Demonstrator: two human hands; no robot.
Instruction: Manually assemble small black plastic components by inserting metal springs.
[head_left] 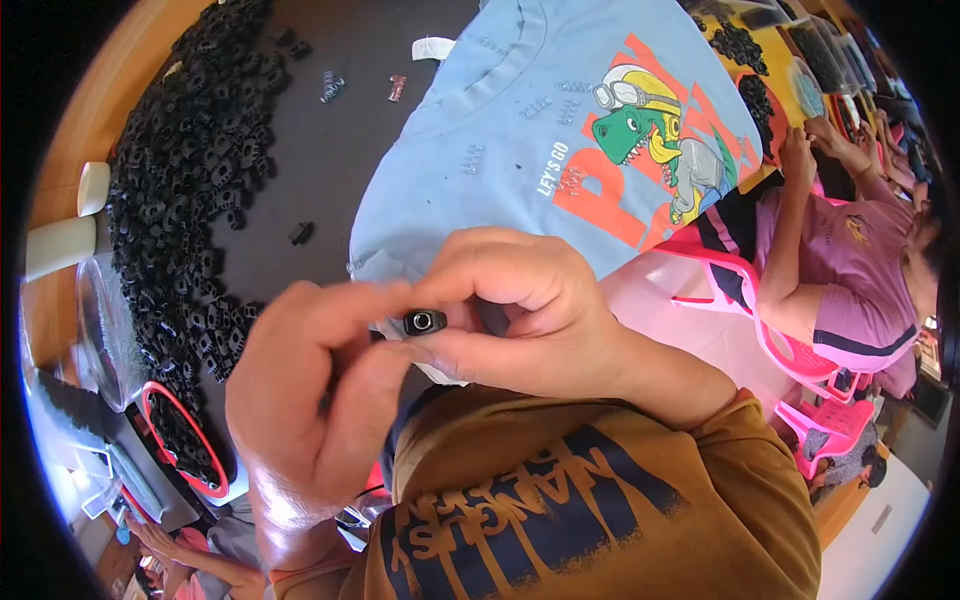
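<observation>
Between my two hands is a small black plastic piece (424, 321), with a shiny metal ring, like the end of a coil spring, showing in its opening. My right hand (535, 305) pinches it between thumb and forefinger. From the other side my left hand (310, 385) closes on it too, its fingertips slightly blurred. Just beyond lies a light blue T-shirt (420, 190) with a cartoon dinosaur print. Several small coil springs (473, 158) are scattered on the cloth. One loose black piece (302, 233) lies on the dark tabletop, left of the shirt.
A large heap of black plastic pieces (190, 200) covers the table's left side. Two springs, one silvery (332, 86) and one copper-coloured (397, 88), lie at the far side. A red-rimmed container (150, 400) stands lower left. Another person (840, 260) works at right beside pink chairs (745, 275).
</observation>
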